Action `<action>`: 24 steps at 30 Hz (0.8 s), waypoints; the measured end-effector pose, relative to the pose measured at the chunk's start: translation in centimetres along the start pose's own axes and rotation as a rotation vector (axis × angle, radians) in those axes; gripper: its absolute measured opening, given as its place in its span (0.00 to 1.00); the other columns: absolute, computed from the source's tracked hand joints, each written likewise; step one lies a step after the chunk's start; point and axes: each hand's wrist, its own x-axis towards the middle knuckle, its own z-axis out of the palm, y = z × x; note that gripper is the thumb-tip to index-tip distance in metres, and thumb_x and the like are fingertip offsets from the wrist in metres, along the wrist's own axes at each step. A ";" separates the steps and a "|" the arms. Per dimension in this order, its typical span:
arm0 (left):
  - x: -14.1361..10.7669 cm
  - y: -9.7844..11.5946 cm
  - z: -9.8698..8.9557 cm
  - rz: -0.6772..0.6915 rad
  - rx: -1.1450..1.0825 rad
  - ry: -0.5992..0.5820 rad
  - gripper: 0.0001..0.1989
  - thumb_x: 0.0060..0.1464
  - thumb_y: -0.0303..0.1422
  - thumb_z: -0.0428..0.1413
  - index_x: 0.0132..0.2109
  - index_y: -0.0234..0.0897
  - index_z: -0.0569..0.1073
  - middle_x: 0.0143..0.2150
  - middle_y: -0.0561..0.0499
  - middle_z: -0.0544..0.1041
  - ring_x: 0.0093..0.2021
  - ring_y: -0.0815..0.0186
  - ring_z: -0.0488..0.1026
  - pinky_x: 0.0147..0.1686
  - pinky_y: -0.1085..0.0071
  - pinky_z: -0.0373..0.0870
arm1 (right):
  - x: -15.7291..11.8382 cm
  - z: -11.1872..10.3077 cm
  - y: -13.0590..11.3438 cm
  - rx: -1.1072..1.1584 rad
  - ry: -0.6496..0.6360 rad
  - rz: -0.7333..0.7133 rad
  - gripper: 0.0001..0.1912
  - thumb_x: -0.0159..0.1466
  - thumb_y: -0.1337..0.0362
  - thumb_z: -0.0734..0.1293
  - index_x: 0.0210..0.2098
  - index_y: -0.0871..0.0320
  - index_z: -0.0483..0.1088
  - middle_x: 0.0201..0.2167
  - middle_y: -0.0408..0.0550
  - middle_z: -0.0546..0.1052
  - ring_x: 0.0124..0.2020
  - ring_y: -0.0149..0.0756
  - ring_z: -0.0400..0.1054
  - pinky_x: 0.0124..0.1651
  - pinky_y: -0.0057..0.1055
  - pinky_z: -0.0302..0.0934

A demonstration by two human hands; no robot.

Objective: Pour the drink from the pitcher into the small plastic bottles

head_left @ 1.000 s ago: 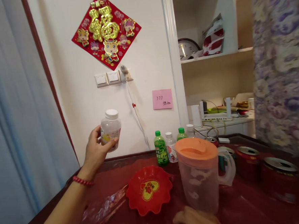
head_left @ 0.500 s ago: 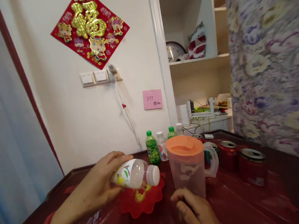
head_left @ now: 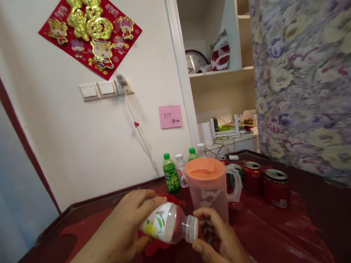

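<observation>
A clear plastic bottle [head_left: 169, 223] with a white cap and a fruit label lies tilted in my left hand [head_left: 122, 230], its cap end pointing right. My left fingers wrap round the label part. Close beside the white cap [head_left: 191, 229] is my right hand [head_left: 220, 240], thumb and forefinger apart on either side of the cap's end; whether they touch it is hard to tell. Under the bottle, a red scalloped dish [head_left: 154, 248] is mostly hidden. The pitcher [head_left: 207, 189] with an orange lid stands just behind my right hand.
Green-capped bottles [head_left: 170, 175] and white-capped bottles [head_left: 181, 173] stand behind the pitcher's left side. Several cans, one a wide red can [head_left: 276, 188], are to its right. The table [head_left: 274, 236] has a red covering; a floral curtain [head_left: 306, 80] hangs at right.
The camera view has shifted to the right. My left hand has brought the bottle lower and rightward, and my right hand has come up to its cap, fingers now spread around it.
</observation>
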 end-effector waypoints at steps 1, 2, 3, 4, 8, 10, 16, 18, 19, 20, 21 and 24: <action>0.0 0.1 0.1 0.005 -0.003 -0.005 0.36 0.48 0.21 0.56 0.63 0.54 0.64 0.59 0.48 0.69 0.57 0.55 0.68 0.56 0.58 0.68 | 0.0 0.0 0.0 -0.002 -0.003 0.011 0.23 0.64 0.48 0.66 0.51 0.54 0.63 0.32 0.46 0.74 0.30 0.34 0.68 0.32 0.27 0.62; 0.0 0.1 0.2 0.011 -0.006 -0.009 0.37 0.48 0.20 0.56 0.63 0.55 0.64 0.59 0.48 0.69 0.57 0.55 0.68 0.55 0.57 0.68 | 0.0 0.0 0.0 -0.006 -0.010 0.019 0.21 0.64 0.48 0.66 0.50 0.55 0.64 0.32 0.46 0.74 0.30 0.34 0.68 0.32 0.28 0.61; 0.0 0.1 0.3 0.011 -0.008 -0.012 0.38 0.47 0.20 0.56 0.63 0.55 0.64 0.59 0.49 0.69 0.57 0.55 0.68 0.55 0.57 0.68 | 0.0 0.0 -0.1 -0.011 -0.021 0.022 0.20 0.64 0.49 0.66 0.50 0.55 0.64 0.32 0.46 0.74 0.30 0.34 0.68 0.33 0.28 0.62; 0.1 0.1 0.4 0.011 -0.010 -0.013 0.39 0.47 0.19 0.56 0.63 0.55 0.64 0.59 0.49 0.70 0.56 0.55 0.68 0.55 0.56 0.69 | 0.1 -0.1 -0.2 -0.016 -0.034 0.018 0.19 0.65 0.50 0.65 0.49 0.55 0.64 0.32 0.45 0.74 0.30 0.34 0.68 0.33 0.28 0.62; 0.1 0.0 0.8 -0.004 -0.016 -0.017 0.38 0.47 0.19 0.55 0.63 0.55 0.63 0.59 0.48 0.70 0.56 0.55 0.68 0.54 0.57 0.69 | 0.2 -0.1 -0.1 -0.042 -0.042 -0.012 0.19 0.66 0.49 0.64 0.49 0.54 0.64 0.31 0.45 0.73 0.30 0.33 0.67 0.33 0.28 0.62; 0.0 -0.1 0.9 -0.009 -0.017 -0.018 0.37 0.48 0.20 0.56 0.63 0.55 0.64 0.59 0.48 0.69 0.57 0.54 0.67 0.55 0.57 0.69 | 0.2 0.0 0.1 -0.048 -0.003 -0.017 0.20 0.65 0.48 0.64 0.49 0.54 0.63 0.30 0.44 0.73 0.29 0.33 0.66 0.31 0.27 0.60; -0.2 -0.1 0.9 -0.020 -0.003 -0.046 0.36 0.51 0.23 0.57 0.64 0.56 0.62 0.60 0.48 0.68 0.58 0.54 0.66 0.56 0.56 0.68 | 0.0 0.3 1.4 -0.004 -0.022 0.025 0.22 0.63 0.45 0.65 0.47 0.54 0.63 0.28 0.42 0.70 0.27 0.32 0.64 0.29 0.27 0.57; -0.2 -0.1 0.8 -0.024 0.005 -0.054 0.35 0.52 0.23 0.56 0.64 0.56 0.61 0.60 0.48 0.68 0.57 0.55 0.66 0.56 0.56 0.68 | -0.1 0.4 2.0 0.002 -0.002 0.036 0.24 0.62 0.43 0.65 0.47 0.54 0.64 0.29 0.43 0.71 0.28 0.32 0.64 0.30 0.27 0.56; -0.2 -0.1 0.8 -0.023 0.006 -0.054 0.35 0.52 0.23 0.56 0.64 0.56 0.61 0.60 0.48 0.68 0.57 0.55 0.66 0.56 0.56 0.68 | -0.1 0.4 2.3 0.002 0.005 0.038 0.24 0.62 0.43 0.66 0.48 0.54 0.64 0.30 0.44 0.72 0.28 0.33 0.65 0.30 0.27 0.56; -0.1 0.0 0.8 -0.023 0.003 -0.052 0.35 0.52 0.23 0.56 0.64 0.57 0.61 0.59 0.49 0.68 0.57 0.55 0.67 0.56 0.56 0.68 | -0.2 0.5 2.7 0.000 0.010 0.036 0.25 0.62 0.42 0.66 0.48 0.54 0.64 0.30 0.44 0.73 0.29 0.33 0.66 0.30 0.28 0.56; -0.1 0.0 0.7 -0.025 -0.002 -0.053 0.35 0.52 0.23 0.56 0.64 0.57 0.62 0.59 0.49 0.68 0.57 0.55 0.67 0.55 0.56 0.68 | -0.2 0.6 3.0 -0.002 0.013 0.031 0.26 0.62 0.41 0.66 0.48 0.53 0.64 0.30 0.44 0.73 0.29 0.33 0.66 0.31 0.28 0.56; -0.2 0.1 0.7 -0.036 -0.017 -0.058 0.36 0.51 0.22 0.55 0.63 0.58 0.63 0.58 0.50 0.69 0.56 0.56 0.67 0.55 0.56 0.68 | -0.3 0.6 3.5 0.006 0.014 0.024 0.26 0.62 0.40 0.65 0.48 0.53 0.65 0.30 0.45 0.73 0.29 0.33 0.66 0.30 0.28 0.56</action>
